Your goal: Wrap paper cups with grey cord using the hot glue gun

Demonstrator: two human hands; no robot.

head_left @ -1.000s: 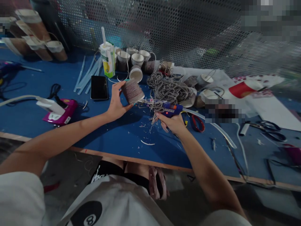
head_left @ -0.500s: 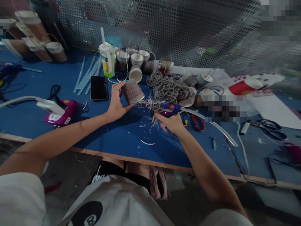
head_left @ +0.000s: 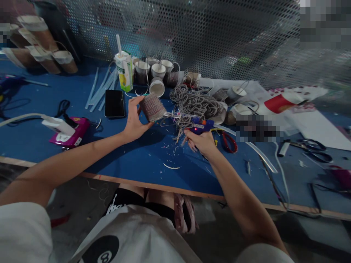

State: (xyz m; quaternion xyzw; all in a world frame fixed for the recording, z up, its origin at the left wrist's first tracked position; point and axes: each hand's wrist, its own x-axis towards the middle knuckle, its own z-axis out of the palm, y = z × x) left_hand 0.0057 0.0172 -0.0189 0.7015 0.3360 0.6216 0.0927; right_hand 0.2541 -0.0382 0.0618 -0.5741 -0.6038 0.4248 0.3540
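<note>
Cluttered blue table [head_left: 137, 160], with a grey cord pile [head_left: 194, 104] mid-way back. Left hand [head_left: 134, 122] has its grip wrapped round a cup [head_left: 152, 106], tipped sideways just above the table. Right hand [head_left: 201, 142] grips a glue gun [head_left: 201, 126], nozzle beside the cup. Looks like gluing, so the next bit probably needs steady aim.

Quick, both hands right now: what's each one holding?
Left hand: closed around a cord-wrapped cup, held tilted.
Right hand: closed on a blue glue gun, nozzle toward the cup.
</note>
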